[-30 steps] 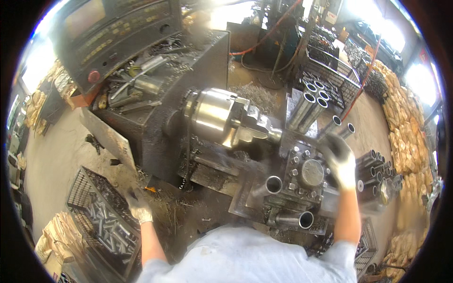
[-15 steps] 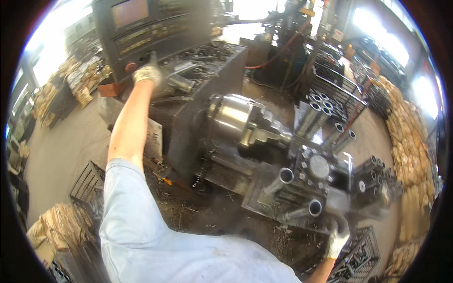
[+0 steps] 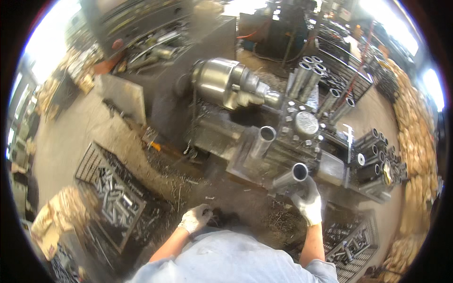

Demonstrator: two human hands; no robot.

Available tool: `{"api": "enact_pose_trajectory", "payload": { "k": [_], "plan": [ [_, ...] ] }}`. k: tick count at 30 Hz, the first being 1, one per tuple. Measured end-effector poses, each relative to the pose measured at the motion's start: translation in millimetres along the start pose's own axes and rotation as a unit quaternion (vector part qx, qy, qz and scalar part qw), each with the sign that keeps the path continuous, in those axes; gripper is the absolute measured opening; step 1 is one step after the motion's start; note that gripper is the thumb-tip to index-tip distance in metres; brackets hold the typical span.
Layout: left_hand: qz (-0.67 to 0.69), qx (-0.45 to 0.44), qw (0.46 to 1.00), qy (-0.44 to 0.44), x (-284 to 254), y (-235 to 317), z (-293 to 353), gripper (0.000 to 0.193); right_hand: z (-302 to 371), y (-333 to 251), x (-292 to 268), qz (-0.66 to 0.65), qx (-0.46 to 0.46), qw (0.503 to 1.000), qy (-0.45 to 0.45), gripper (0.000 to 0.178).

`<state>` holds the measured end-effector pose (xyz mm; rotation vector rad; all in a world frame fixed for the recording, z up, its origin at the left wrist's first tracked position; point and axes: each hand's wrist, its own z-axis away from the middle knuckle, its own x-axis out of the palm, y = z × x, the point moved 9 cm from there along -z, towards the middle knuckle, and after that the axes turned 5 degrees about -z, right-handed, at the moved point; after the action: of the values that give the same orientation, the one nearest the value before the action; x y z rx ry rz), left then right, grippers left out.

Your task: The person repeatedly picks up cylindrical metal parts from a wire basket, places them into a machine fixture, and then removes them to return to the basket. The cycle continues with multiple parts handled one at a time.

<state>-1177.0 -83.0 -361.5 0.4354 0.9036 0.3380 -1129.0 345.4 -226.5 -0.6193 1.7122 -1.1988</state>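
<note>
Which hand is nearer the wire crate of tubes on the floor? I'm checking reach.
Left. The left hand hangs just right of the crate; the right hand is farther right, at a steel tube.

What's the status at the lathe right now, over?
Right hand gripping steel tube at the turret. Left hand low, empty. Chuck bare, nothing blocking.

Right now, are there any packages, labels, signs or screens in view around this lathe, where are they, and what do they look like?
Control panel: top left behind the lathe, dark grey slanted box with rows of buttons, too blurred to show a screen.
Tan woven sacks: stacked along the right edge, bulging, beige.
Tan sack bundle: lower left beside the wire crate of metal parts, crumpled, beige.
No labels or signs can be made out.
</note>
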Motion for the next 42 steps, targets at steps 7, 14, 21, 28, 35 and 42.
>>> {"api": "enact_pose_trajectory", "payload": {
  "k": [7,14,21,28,35,42],
  "plan": [
    [0.039,0.001,0.991,0.131,25,-73,89,0.042,-17,-20,66,0.082,-0.064,0.994,-0.027,0.025],
    [0.152,-0.199,0.934,0.253,80,-218,276,0.047,155,-86,297,0.045,-0.189,0.898,-0.394,0.024],
    [0.267,-0.460,0.738,0.414,194,-325,519,0.047,485,-171,466,0.079,-0.343,0.563,-0.748,0.039],
    [0.444,-0.613,0.380,0.531,371,-280,632,0.044,746,-263,463,0.003,-0.479,0.230,-0.847,0.042],
    [0.518,-0.444,-0.246,0.688,574,-184,612,0.049,932,-316,503,-0.075,-0.484,0.132,-0.862,0.048],
    [0.096,-0.644,-0.515,0.557,595,-53,682,0.058,993,-313,536,-0.004,-0.558,-0.017,-0.830,0.060]
  ]
}}
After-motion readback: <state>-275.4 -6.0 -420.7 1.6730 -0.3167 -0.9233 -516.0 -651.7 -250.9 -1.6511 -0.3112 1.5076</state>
